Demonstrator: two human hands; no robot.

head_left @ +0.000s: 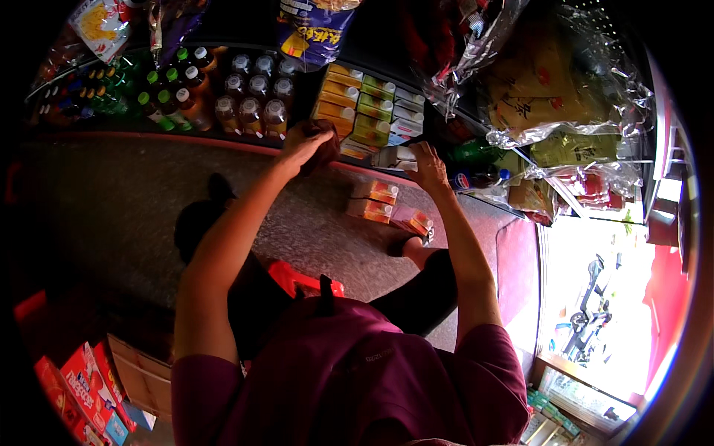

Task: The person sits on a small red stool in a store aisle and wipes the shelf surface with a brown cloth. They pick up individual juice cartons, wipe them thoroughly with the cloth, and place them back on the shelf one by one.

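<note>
My left hand [304, 144] grips a dark reddish-brown bundle, apparently a cloth [326, 150], at the front edge of a low shelf. To its right, my right hand [430, 167] has its fingers on the end of a white drink carton [397, 158], which lies on its side at the shelf edge. Behind them stand rows of cartons with white caps: orange ones [337, 103], green ones [374, 111] and pale grey-white ones [408, 114]. On the floor below my hands are several peach-coloured cartons [371, 209], some of them near my right foot.
Bottles with clear caps [254, 106] and green-capped bottles [167, 97] fill the shelf leftward. A Pepsi bottle [474, 179] lies right of my right hand. Bagged snacks [318, 33] hang above. A red plastic stool [295, 279] is beneath me. Red boxes [86, 384] stand lower left; a bright doorway [597, 267] opens right.
</note>
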